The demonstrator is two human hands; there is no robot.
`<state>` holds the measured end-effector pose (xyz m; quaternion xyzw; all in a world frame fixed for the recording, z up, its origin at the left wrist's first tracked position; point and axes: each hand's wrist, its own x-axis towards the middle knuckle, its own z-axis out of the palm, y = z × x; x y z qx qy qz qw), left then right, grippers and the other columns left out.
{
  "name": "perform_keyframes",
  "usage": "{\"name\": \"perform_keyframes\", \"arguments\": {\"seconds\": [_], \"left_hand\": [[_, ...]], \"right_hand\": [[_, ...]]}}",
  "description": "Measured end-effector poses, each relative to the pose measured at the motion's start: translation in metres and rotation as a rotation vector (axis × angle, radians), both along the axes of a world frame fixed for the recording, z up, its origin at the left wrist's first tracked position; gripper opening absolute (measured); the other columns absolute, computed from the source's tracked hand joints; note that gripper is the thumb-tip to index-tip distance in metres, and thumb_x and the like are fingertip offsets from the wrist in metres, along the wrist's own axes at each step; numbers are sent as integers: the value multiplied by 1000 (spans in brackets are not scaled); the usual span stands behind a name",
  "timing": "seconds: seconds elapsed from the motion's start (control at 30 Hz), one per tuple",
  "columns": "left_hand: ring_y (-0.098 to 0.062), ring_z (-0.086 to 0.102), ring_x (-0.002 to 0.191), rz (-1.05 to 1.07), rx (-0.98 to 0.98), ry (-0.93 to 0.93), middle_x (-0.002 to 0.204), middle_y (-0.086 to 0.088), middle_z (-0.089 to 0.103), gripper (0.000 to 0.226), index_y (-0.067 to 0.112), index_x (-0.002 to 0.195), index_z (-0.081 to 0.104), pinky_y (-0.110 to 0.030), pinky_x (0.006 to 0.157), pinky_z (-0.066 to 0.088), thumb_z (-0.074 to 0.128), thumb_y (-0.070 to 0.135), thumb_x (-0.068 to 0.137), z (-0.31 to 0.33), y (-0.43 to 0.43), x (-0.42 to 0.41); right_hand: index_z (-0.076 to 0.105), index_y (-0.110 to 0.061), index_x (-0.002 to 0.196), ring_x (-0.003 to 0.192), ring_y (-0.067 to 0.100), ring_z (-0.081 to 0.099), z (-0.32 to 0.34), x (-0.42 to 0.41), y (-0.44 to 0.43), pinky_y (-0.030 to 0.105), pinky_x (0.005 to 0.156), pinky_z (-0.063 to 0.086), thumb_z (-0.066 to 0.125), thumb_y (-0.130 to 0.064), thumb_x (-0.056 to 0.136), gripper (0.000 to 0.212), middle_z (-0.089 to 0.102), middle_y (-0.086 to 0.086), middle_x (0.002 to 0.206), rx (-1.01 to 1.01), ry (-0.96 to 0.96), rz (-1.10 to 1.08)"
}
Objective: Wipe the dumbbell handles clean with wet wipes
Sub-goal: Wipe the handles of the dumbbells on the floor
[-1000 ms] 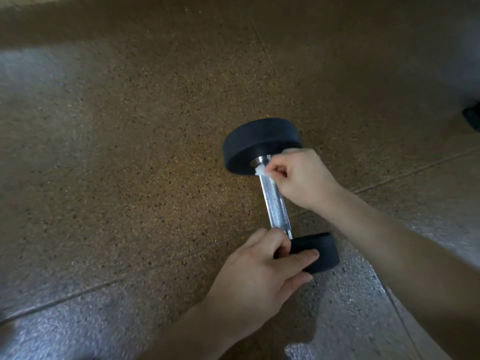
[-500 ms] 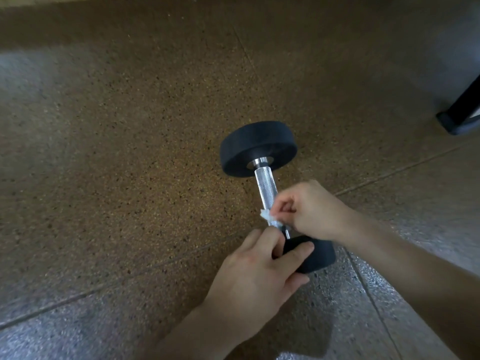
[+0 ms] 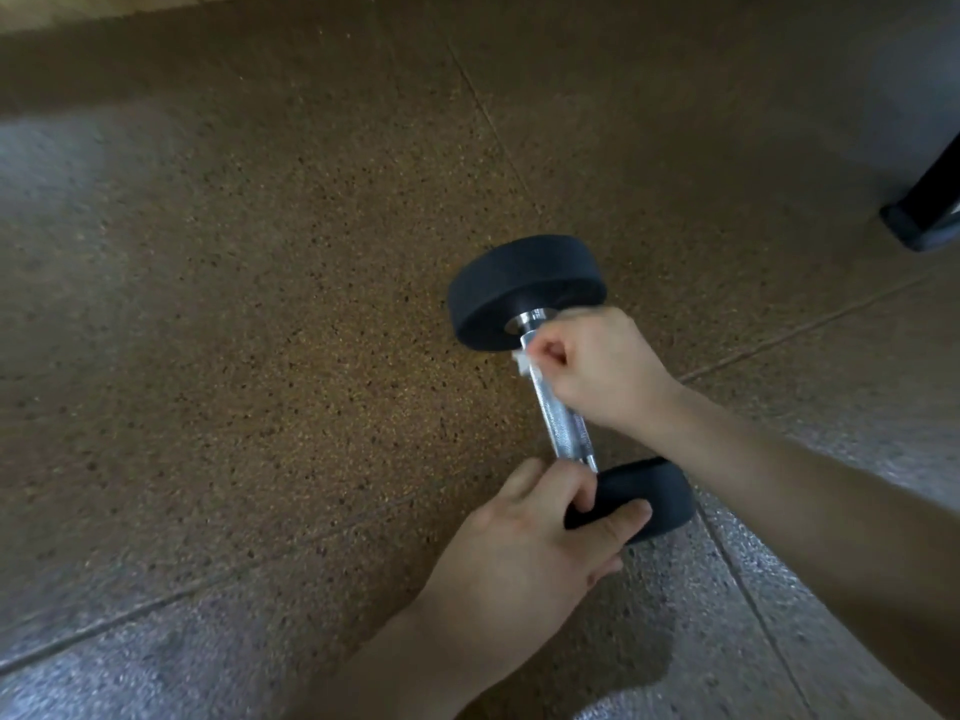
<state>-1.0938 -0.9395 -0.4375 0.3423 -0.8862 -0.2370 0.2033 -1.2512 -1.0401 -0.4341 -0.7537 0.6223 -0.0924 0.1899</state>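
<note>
Speckled brown rubber flooring (image 3: 260,356) carries a black round-headed dumbbell (image 3: 519,288). The right hand (image 3: 597,371) curls tight around a small white wet wipe (image 3: 521,362), pressed on the knurled chrome handle (image 3: 563,433) beside the far head. The left hand (image 3: 524,543) grips the near head. A black equipment foot (image 3: 930,200) stands well apart, at the right edge.

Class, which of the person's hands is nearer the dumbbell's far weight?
Right. The right hand holds the wipe on the handle beside the far weight; the left hand grips the near weight at the opposite end.
</note>
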Motion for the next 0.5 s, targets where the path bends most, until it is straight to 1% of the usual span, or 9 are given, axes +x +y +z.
{"name": "perform_keyframes", "arguments": {"seconds": [0.07,0.13,0.17,0.2,0.27,0.3,0.37,0.43,0.5], "left_hand": [[-12,42,82,-17,-47,9,98,3,44,35,30,122,61,-27,54,47,59,34,87,-1,0,-8],[-14,45,82,-20,-73,-8,96,2,49,34,31,121,63,-26,53,44,52,35,89,-1,1,-15],[-14,46,82,-13,-68,-20,95,3,49,36,32,121,64,-25,53,43,49,36,88,1,1,-18],[-14,46,81,-7,-59,-35,93,3,47,37,34,121,64,-23,52,41,47,37,88,3,1,-23],[-14,44,81,-2,-71,-57,91,3,44,38,35,121,64,-21,49,37,45,38,88,5,1,-32],[-14,43,81,-3,-87,-52,90,3,43,37,34,120,64,-21,47,37,46,38,88,5,0,-36],[-14,41,81,-25,-93,-31,90,3,40,34,33,121,64,-22,46,39,53,37,89,4,-2,-42],[-15,39,82,-56,-84,-22,91,3,38,35,31,123,62,-25,46,41,59,35,89,3,-3,-44],[-15,38,82,-68,-90,-28,90,2,38,35,30,124,60,-25,47,40,54,35,90,1,-3,-44]], "right_hand": [[71,-16,84,77,23,61,-1,5,-13,30,64,43,57,-23,92,18,60,2,84,-55,111,-20],[66,-22,76,77,24,59,0,-4,-7,28,63,35,55,-26,94,22,56,-1,80,-1,152,-27],[62,-24,70,75,23,58,3,-12,3,28,63,34,56,-32,94,26,57,-1,76,45,161,-7],[62,-23,68,72,21,57,7,-20,14,28,64,35,58,-37,94,30,59,-2,74,98,160,19],[71,-25,74,72,15,56,14,-33,27,26,67,40,62,-41,91,24,63,-6,77,216,133,70],[73,-26,78,74,14,57,14,-37,25,27,69,42,64,-39,90,19,62,-8,77,232,123,88],[75,-24,83,80,16,59,10,-37,7,31,72,45,64,-33,90,16,59,-8,79,154,129,85],[75,-19,86,83,20,60,7,-34,-12,36,73,47,60,-25,91,17,61,-2,85,42,137,33],[76,-16,86,80,20,61,5,-36,-15,37,73,49,63,-27,91,18,65,1,85,34,85,-6]]}}
